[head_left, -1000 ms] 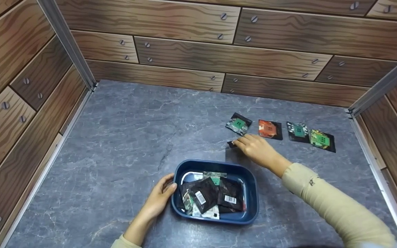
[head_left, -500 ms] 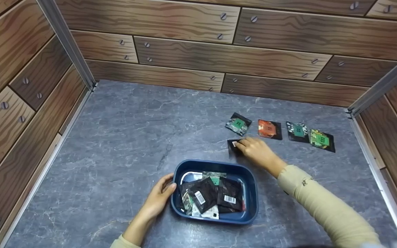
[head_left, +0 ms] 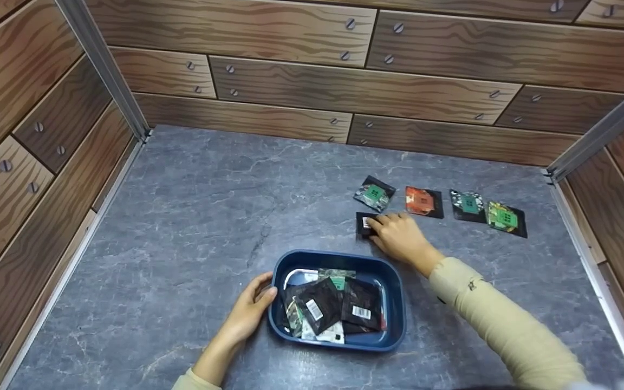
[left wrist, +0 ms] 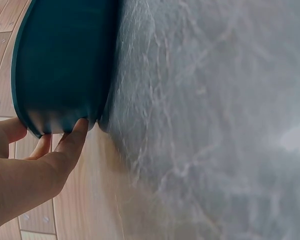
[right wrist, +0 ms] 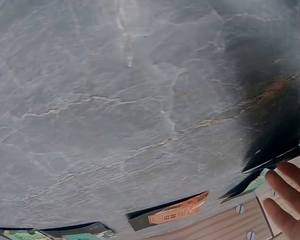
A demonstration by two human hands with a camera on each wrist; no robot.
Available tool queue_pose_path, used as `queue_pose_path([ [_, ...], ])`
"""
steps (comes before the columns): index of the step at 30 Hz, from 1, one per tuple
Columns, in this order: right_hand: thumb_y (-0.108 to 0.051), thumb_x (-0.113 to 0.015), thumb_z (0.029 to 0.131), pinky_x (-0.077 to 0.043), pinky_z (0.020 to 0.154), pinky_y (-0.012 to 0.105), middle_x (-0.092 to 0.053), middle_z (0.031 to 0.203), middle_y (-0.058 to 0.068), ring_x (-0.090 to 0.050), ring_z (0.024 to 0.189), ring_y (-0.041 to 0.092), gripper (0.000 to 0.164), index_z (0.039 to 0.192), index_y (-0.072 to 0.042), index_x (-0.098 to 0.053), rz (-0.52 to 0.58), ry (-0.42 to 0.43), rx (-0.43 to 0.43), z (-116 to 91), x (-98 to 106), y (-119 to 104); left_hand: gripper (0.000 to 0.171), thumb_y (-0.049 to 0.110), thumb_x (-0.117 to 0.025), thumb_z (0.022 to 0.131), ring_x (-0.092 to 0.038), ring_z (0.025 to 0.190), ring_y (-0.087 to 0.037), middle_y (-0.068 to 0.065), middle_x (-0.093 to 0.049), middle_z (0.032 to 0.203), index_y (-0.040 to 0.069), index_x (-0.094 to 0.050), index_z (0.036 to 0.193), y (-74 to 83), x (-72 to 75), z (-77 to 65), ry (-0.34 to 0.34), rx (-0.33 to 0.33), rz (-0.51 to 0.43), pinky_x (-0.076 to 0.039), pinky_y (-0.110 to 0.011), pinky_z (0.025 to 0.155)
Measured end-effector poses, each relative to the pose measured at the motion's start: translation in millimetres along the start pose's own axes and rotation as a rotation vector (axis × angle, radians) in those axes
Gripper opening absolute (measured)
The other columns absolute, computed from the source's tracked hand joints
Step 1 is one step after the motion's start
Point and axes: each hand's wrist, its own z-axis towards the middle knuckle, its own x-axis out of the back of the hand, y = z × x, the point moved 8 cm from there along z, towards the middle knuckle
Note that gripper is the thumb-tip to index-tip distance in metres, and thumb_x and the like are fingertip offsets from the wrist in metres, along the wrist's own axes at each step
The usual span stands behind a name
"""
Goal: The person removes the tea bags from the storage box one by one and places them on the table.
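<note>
My right hand (head_left: 397, 236) pinches a small black sachet (head_left: 363, 223), its white barcode label partly under the fingers. The right wrist view shows the same hand (right wrist: 290, 195) at the sachet's edge (right wrist: 280, 159), which is tilted just off the grey surface. A blue bin (head_left: 403, 303) stands nearer the body, with several sachets inside, two of them black with barcodes facing up. My left hand (head_left: 251, 305) touches the bin's left end. In the left wrist view, the left hand's fingertips (left wrist: 81, 125) lie against the bin's outer wall (left wrist: 65, 70) and the thumb is at its rim.
Beyond the right hand lie a dark sachet with a green label (head_left: 374, 193), an orange one (head_left: 424, 202), a black-and-white one (head_left: 468, 206) and a yellow-green one (head_left: 507, 219). Wood-print walls (head_left: 290, 81) enclose the grey marbled surface (head_left: 182, 233).
My right hand has shifted slightly left and toward the body. More of the pinched sachet now shows, with its barcode turned upward. The left hand and the bin have stayed in place.
</note>
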Motion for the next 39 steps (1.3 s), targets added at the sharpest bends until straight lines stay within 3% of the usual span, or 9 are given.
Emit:
queue_pose_path([
  [16, -0.031, -0.072, 0.089, -0.053, 0.07, 0.052, -0.067, 0.106, 0.018, -0.065, 0.087, 0.037, 0.045, 0.123, -0.003, -0.066, 0.027, -0.082, -0.069, -3.7, -1.7, 2.7, 0.049, 0.008, -0.052, 0.102, -0.045, 0.131, -0.045, -0.035, -0.043, 0.142, -0.016, -0.036, 0.141, -1.7, -1.5, -0.8, 0.007, 0.015, 0.01, -0.036, -0.047, 0.112],
  [23, -0.023, -0.071, 0.09, -0.055, 0.077, 0.053, -0.069, 0.112, 0.02, -0.067, 0.095, 0.038, 0.039, 0.122, -0.001, -0.067, 0.082, 0.01, -0.088, 4.4, 26.3, 5.0, 0.049, 0.008, -0.052, 0.102, -0.044, 0.131, -0.046, -0.036, -0.042, 0.143, -0.016, -0.035, 0.142, -1.4, -0.1, -1.1, 0.008, 0.012, 0.013, -0.036, -0.047, 0.112],
  [31, -0.022, -0.073, 0.088, -0.055, 0.072, 0.049, -0.071, 0.107, 0.016, -0.068, 0.09, 0.035, 0.036, 0.119, -0.003, -0.069, 0.044, 0.121, 0.011, 8.1, 60.1, -12.5, 0.048, 0.006, -0.05, 0.102, -0.044, 0.131, -0.047, -0.037, -0.042, 0.141, -0.019, -0.034, 0.14, -0.1, -1.3, -0.8, -0.002, -0.014, 0.01, -0.038, -0.044, 0.111],
  [39, -0.023, -0.071, 0.089, -0.055, 0.071, 0.045, -0.07, 0.106, 0.013, -0.067, 0.088, 0.031, 0.035, 0.118, -0.004, -0.07, 0.013, 0.113, 0.132, 10.7, 78.4, -43.7, 0.047, 0.005, -0.05, 0.102, -0.045, 0.13, -0.047, -0.037, -0.043, 0.14, -0.019, -0.034, 0.139, -0.6, -0.2, 1.1, 0.005, -0.02, 0.021, -0.04, -0.041, 0.11],
])
